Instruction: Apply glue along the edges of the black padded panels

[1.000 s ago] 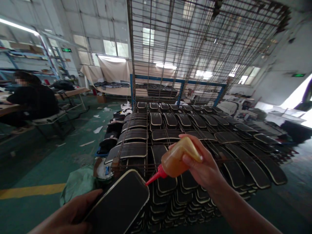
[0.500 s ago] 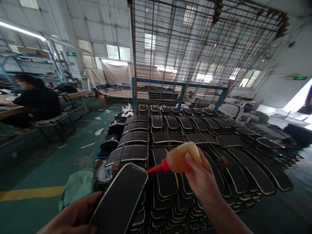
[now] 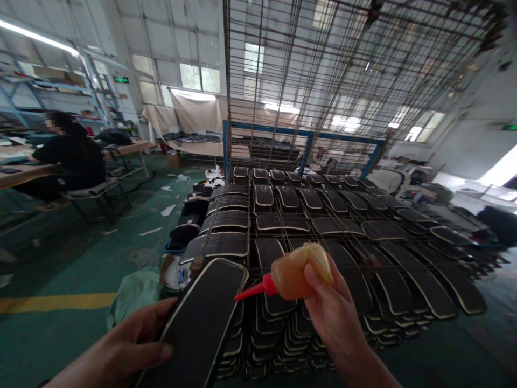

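Head view. The left hand (image 3: 121, 350) gripped a flat, black, round-cornered panel with a pale edge trim (image 3: 197, 323) from its left side, thumb laid along the near edge, fingers hidden beneath; the panel was held tilted, its far end raised toward the rack. The right hand (image 3: 331, 312) was closed around a soft amber plastic squeeze bottle with a red nozzle (image 3: 293, 275), thumb pressed on the bottle's body, the nozzle tip pointing left and lying just beside the panel's far right edge; whether tip and trim touched could not be told.

Beyond the hands stood a wire-grid drying rack (image 3: 323, 81), its lower shelf covered with rows of similar black trimmed panels (image 3: 307, 215), with further panels stacked beneath. A crumpled green sheet (image 3: 135, 296) lay on the green floor to the left, near a yellow floor line (image 3: 52, 302). A seated person in dark clothing (image 3: 72, 156) worked at a wooden worktop (image 3: 129, 146) at far left.

Handling, as judged: the panel appeared light and fairly stiff, best held by its edges away from the trim; the bottle appeared pliant, yielding to thumb pressure at mid-body.
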Demonstrator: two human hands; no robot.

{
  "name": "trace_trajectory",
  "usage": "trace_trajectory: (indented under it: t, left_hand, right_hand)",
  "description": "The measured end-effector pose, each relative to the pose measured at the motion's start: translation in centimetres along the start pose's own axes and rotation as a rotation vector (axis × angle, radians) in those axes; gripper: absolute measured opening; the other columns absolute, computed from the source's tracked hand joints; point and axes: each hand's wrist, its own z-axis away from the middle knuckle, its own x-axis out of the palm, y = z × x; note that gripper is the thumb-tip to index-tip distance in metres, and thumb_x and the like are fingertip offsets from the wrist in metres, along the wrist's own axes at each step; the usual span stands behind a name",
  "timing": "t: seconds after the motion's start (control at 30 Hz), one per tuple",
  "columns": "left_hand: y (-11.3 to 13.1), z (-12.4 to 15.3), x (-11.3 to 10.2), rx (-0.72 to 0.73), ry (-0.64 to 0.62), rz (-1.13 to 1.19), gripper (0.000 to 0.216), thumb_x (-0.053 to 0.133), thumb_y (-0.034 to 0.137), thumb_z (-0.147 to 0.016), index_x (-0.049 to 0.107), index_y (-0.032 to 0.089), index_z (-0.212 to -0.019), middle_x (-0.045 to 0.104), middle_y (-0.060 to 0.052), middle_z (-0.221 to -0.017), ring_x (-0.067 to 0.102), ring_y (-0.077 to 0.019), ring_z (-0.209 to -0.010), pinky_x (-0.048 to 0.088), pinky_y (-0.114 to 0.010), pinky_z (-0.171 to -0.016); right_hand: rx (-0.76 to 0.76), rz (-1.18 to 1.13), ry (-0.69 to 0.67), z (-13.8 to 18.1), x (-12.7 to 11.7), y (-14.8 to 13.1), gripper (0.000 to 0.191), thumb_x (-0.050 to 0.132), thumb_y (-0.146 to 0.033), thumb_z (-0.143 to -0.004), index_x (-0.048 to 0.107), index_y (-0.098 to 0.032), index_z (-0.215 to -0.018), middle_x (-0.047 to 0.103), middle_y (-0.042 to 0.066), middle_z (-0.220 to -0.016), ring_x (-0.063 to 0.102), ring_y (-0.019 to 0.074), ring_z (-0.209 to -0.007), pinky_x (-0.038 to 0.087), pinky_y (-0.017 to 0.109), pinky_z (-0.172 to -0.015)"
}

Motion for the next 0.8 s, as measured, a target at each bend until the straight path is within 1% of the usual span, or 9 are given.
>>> trace_trajectory:
  t: [0.07, 0.17, 0.27, 0.33, 0.47, 0.57, 0.67, 0.73, 0.8]
  left_hand:
    - [0.4, 0.0, 0.3, -0.019, -0.014, 0.034, 0.044, 0.093, 0.023, -0.074, 0.084, 0.027, -0.118, 0.089, -0.009, -0.109, 0.085, -0.0332, -0.091, 0.070, -0.041, -0.080]
    - [0.8, 0.0, 0.3, -0.037, -0.031, 0.043, 0.047, 0.094, 0.021, -0.075, 0.082, 0.024, -0.121, 0.089, -0.010, -0.107, 0.085, -0.0304, -0.087, 0.070, -0.038, -0.077]
    - [1.1, 0.0, 0.3, -0.035, 0.014, 0.055, 0.050, 0.093, 0.017, -0.075, 0.080, 0.022, -0.124, 0.088, -0.011, -0.107, 0.085, -0.0328, -0.091, 0.070, -0.040, -0.080]
    - [1.2, 0.1, 0.5, -0.026, 0.058, 0.064, 0.051, 0.093, 0.016, -0.074, 0.080, 0.020, -0.122, 0.088, -0.011, -0.104, 0.085, -0.0339, -0.089, 0.071, -0.042, -0.080]
    - [1.8, 0.3, 1.5, -0.012, 0.103, 0.091, 0.052, 0.096, 0.014, -0.067, 0.081, 0.017, -0.117, 0.088, -0.011, -0.096, 0.085, -0.0315, -0.079, 0.071, -0.039, -0.072]
    - [2.6, 0.5, 2.3, 0.007, 0.159, 0.100, 0.051, 0.098, 0.014, -0.062, 0.081, 0.014, -0.110, 0.088, -0.012, -0.093, 0.085, -0.0318, -0.073, 0.071, -0.038, -0.066]
    - [3.1, 0.5, 2.7, 0.013, 0.201, 0.087, 0.052, 0.098, 0.015, -0.058, 0.079, 0.013, -0.106, 0.088, -0.013, -0.090, 0.085, -0.0331, -0.072, 0.072, -0.039, -0.066]
    - [3.2, 0.4, 2.7, 0.019, 0.215, 0.078, 0.056, 0.098, 0.015, -0.058, 0.077, 0.013, -0.109, 0.088, -0.013, -0.089, 0.085, -0.0331, -0.073, 0.072, -0.039, -0.066]
    - [3.2, 0.4, 2.6, 0.020, 0.230, 0.071, 0.061, 0.096, 0.015, -0.059, 0.074, 0.012, -0.116, 0.088, -0.013, -0.089, 0.085, -0.0327, -0.072, 0.072, -0.039, -0.066]
  right_hand:
    - [0.010, 0.028, -0.032, 0.6, -0.1, 0.2, 0.047, 0.103, -0.043, -0.074, 0.078, -0.033, -0.113, 0.078, 0.000, -0.111, 0.073, 0.0178, -0.101, 0.062, 0.026, -0.087]
    - [0.009, 0.061, -0.071, 1.5, -0.4, 0.7, 0.048, 0.100, -0.043, -0.078, 0.076, -0.034, -0.119, 0.077, 0.001, -0.117, 0.072, 0.0200, -0.107, 0.062, 0.031, -0.092]
    - [0.026, 0.080, -0.106, 2.3, -0.4, 0.9, 0.052, 0.098, -0.043, -0.081, 0.074, -0.035, -0.126, 0.076, 0.003, -0.125, 0.072, 0.0246, -0.113, 0.062, 0.038, -0.098]
    - [0.040, 0.066, -0.149, 2.9, -0.1, 0.9, 0.052, 0.096, -0.041, -0.083, 0.072, -0.035, -0.129, 0.076, 0.005, -0.126, 0.074, 0.0275, -0.114, 0.063, 0.042, -0.100]
    - [0.000, 0.040, -0.293, 3.9, 0.7, 0.4, 0.042, 0.089, -0.036, -0.092, 0.072, -0.035, -0.130, 0.079, 0.007, -0.115, 0.078, 0.0269, -0.102, 0.066, 0.041, -0.092]
    - [-0.035, 0.075, -0.372, 4.6, 0.8, 0.1, 0.042, 0.085, -0.036, -0.096, 0.069, -0.037, -0.135, 0.079, 0.008, -0.120, 0.077, 0.0269, -0.105, 0.066, 0.039, -0.090]
    - [-0.053, 0.139, -0.397, 5.6, 0.7, -0.2, 0.050, 0.086, -0.041, -0.095, 0.065, -0.038, -0.140, 0.076, 0.009, -0.126, 0.074, 0.0301, -0.111, 0.065, 0.044, -0.092]
    - [-0.073, 0.191, -0.389, 6.4, 1.0, -0.7, 0.053, 0.088, -0.047, -0.092, 0.064, -0.040, -0.140, 0.076, 0.008, -0.123, 0.075, 0.0333, -0.109, 0.065, 0.050, -0.092]
    - [-0.127, 0.259, -0.389, 7.3, 1.6, -1.4, 0.054, 0.089, -0.053, -0.091, 0.065, -0.043, -0.138, 0.077, 0.007, -0.117, 0.075, 0.0350, -0.106, 0.065, 0.052, -0.089]
